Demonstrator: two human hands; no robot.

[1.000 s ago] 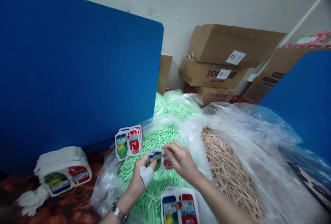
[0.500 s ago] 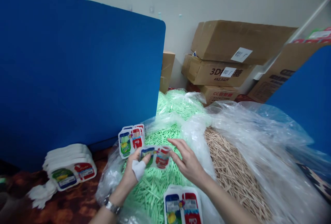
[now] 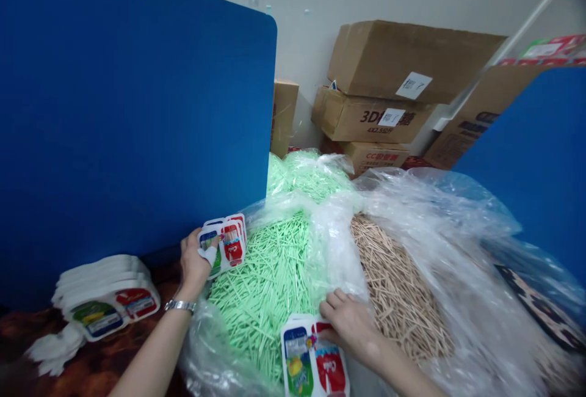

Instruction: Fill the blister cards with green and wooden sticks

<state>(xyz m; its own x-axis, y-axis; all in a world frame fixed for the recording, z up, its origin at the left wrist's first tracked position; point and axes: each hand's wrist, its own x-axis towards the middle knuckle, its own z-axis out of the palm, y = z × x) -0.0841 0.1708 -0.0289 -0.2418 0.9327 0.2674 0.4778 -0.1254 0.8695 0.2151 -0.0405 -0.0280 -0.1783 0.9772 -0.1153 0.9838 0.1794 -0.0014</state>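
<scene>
My left hand (image 3: 195, 265), with white tape or cloth at the thumb, grips a bottle-shaped printed packet (image 3: 232, 244) at the front of a small stack. The packet has a green-blue lemon half and a red cola half. My right hand (image 3: 350, 327) is at the top right corner of another such stack, its thumb against the front printed packet (image 3: 300, 363) and its fingers curled at the edge. Both stacks rest on or beside loose light-green sticks (image 3: 260, 287) in an open clear plastic bag. My right fingertips are partly hidden.
Brown sticks (image 3: 398, 287) fill another clear bag (image 3: 458, 232) on the right. A pile of similar packets (image 3: 110, 305) and crumpled white tissue (image 3: 57, 348) lie at the left. Blue panels (image 3: 183, 110) stand at both sides; cardboard boxes (image 3: 379, 122) are stacked behind.
My left hand has carried a packet left to the far stack. My right hand has left that packet and moved down to the near stack. The view has shifted slightly.
</scene>
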